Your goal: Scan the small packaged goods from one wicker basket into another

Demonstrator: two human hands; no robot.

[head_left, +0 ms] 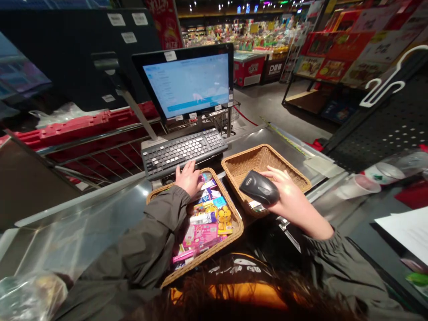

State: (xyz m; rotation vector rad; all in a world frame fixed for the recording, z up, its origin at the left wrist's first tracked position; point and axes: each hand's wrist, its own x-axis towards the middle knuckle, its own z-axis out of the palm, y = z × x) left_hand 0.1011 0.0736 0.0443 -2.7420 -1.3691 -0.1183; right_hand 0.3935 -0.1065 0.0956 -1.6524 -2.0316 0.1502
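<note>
My right hand (288,192) is closed around a black handheld barcode scanner (259,187), held above a wicker basket (267,157) on the right. That basket's tan woven inside shows, with something small and pale near its front edge. My left hand (189,179) has its fingers stretched out at the front edge of a black keyboard (185,150), over the far rim of a second wicker basket (238,223). Small packaged goods fill this left basket, among them a pink packet (200,235), a yellow packet (224,218) and a white-and-purple tube (203,218).
Behind the keyboard a lit monitor (190,84) stands on the metal counter (110,223). To the right are paper cups (363,185), a white sheet (408,232) and a white hanger (384,91). A plastic-wrapped item (31,296) lies at bottom left.
</note>
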